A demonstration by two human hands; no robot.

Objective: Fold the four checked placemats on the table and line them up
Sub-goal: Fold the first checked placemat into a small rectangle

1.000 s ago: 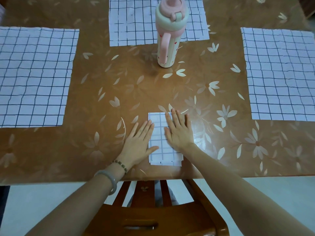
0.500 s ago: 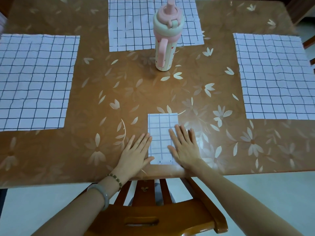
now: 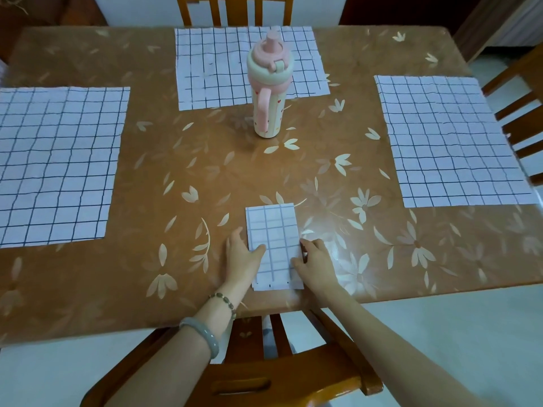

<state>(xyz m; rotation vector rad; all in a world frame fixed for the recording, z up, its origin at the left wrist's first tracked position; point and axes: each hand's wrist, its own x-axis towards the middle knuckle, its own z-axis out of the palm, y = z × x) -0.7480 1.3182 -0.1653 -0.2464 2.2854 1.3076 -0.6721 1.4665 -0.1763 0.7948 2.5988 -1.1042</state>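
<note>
Glossy floral tabletop (image 3: 205,160), narrow folded placemat (image 3: 273,227), left hand (image 3: 244,257), right hand (image 3: 316,264), grip pinching its edges

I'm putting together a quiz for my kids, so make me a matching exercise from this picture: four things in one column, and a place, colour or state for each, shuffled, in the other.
Column one
1. bottle
2. folded placemat
3. grey bangle
4. table

Column two
A. at the near table edge, between the left hand and the right hand
B. brown with pale flowers
C. standing upright near the table's middle
D. worn on the left wrist

Pairs: 1-C, 2-A, 3-D, 4-B
</note>
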